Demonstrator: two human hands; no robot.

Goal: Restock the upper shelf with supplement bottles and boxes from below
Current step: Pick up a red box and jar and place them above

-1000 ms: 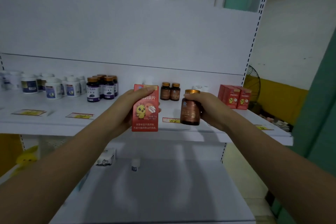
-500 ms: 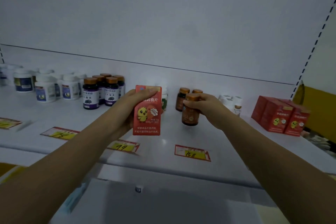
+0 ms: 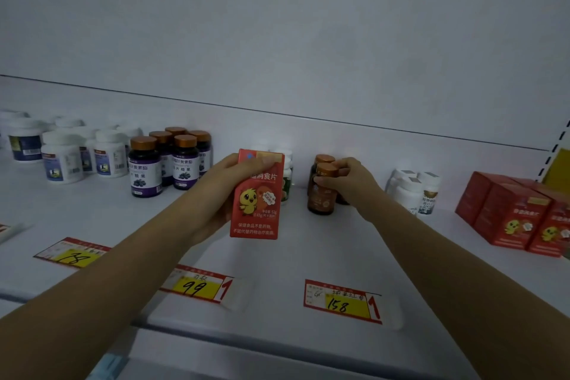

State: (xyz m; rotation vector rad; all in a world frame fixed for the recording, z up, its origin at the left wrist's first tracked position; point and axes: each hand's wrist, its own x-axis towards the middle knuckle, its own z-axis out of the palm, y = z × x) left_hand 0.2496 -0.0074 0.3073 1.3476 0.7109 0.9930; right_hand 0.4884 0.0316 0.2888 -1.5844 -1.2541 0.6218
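My left hand (image 3: 220,191) grips a red box with a yellow chick (image 3: 257,194), holding it upright just above the white upper shelf (image 3: 293,250). My right hand (image 3: 348,183) is closed around a brown bottle with an orange cap (image 3: 321,191), which stands on the shelf in front of a second brown bottle (image 3: 322,160). Behind the red box, white bottles with green labels (image 3: 286,174) are partly hidden.
Dark purple-label bottles (image 3: 172,160) and white jars (image 3: 66,154) stand at the left. Small white bottles (image 3: 413,191) and several red chick boxes (image 3: 518,216) stand at the right. Price tags (image 3: 342,302) marked 99 and 158 lie along the shelf's front edge.
Both hands have moved forward over the upper shelf. The brown bottle went from mid-air to standing on the shelf beside the other brown bottle. The camera has come closer.
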